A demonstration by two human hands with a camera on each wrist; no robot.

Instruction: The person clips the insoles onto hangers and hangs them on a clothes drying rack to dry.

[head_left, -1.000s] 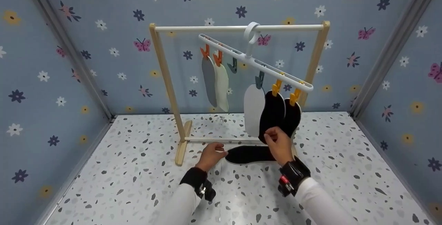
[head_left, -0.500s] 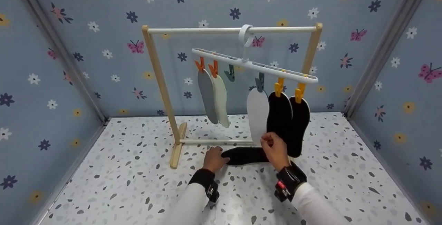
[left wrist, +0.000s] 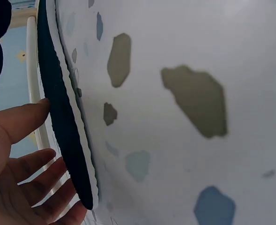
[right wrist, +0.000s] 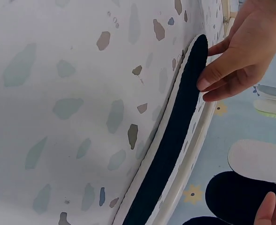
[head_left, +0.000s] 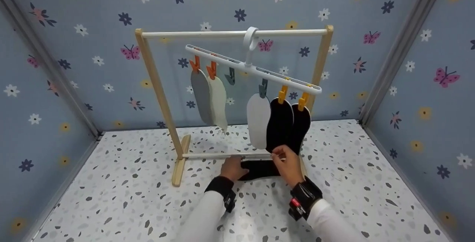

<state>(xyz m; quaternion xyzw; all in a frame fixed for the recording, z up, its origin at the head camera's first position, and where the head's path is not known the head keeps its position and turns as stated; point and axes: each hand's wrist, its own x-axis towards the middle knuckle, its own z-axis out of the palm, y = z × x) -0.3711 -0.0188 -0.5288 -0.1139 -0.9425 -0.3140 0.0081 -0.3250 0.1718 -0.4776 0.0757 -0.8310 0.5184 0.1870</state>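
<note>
On the speckled table (head_left: 122, 182), at 6 o'clock of the wooden rack (head_left: 157, 86), a black insole (head_left: 259, 169) lies flat beside the rack's lower rail. The left hand (head_left: 232, 167) rests at its toe end, thumb and fingers against the edge; whether it truly grips I cannot tell, though the left wrist view shows the fingers (left wrist: 30, 178) loosely spread about the tip. The right hand (head_left: 287, 162) is raised at the foot of the hanging black insoles (head_left: 287, 125), fingers pinching the lower edge of one.

Progress, as judged: five insoles already hang from the clip hanger (head_left: 252, 67) — grey and cream at 10 o'clock, white and two black at 4 o'clock. One teal clip (head_left: 231, 75) near the middle stands empty. The flat insole is not yet lifted or clipped; that appears to be what is left.
</note>
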